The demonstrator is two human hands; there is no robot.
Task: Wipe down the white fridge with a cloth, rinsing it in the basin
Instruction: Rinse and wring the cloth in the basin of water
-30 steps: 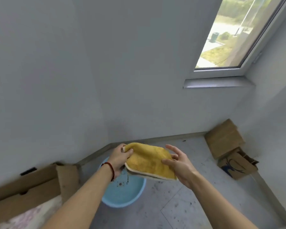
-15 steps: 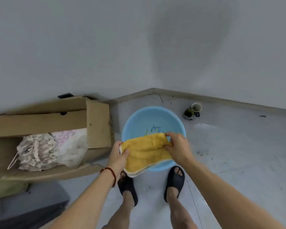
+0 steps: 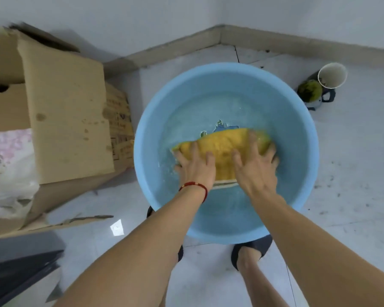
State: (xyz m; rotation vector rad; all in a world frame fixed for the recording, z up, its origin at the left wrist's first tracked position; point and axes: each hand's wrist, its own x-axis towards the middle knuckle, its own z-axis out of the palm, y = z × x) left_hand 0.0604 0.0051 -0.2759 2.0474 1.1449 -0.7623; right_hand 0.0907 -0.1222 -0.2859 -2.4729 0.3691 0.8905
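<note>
We are at the rinse, and the way to do it well, in our judgement, is to keep both palms flat and work the cloth against the bottom of the basin — pushing away, drawing back, letting water run through the pile instead of only wetting its top face. Nearest to us, below our wrists, the near rim of the blue basin [image 3: 220,237] sits just ahead of our feet, so we should bend low and keep the weight centred, or water will likely slop over that edge onto the floor.

Our left hand [image 3: 195,166] lies on the cloth's left end with the fingers spread and fairly straight, pressing down, not gripping; a red string sits on its wrist. Our right hand [image 3: 256,167] does the same on the right end, fingers fanned wide, the tips reaching to the far edge of the fabric. Neither hand is bunching anything, so a squeeze and a wring are probably still to come before we go back to the fridge, which is not in sight here.

Under and between the fingers lies the yellow cloth [image 3: 223,144] — folded over, thick and fluffy, with a pale edge showing just behind the heels of our hands. It looks soaked and rests near the middle of the basin in shallow water. Beyond the fingertips a small printed design shows on the basin floor, partly covered by the cloth.
</note>
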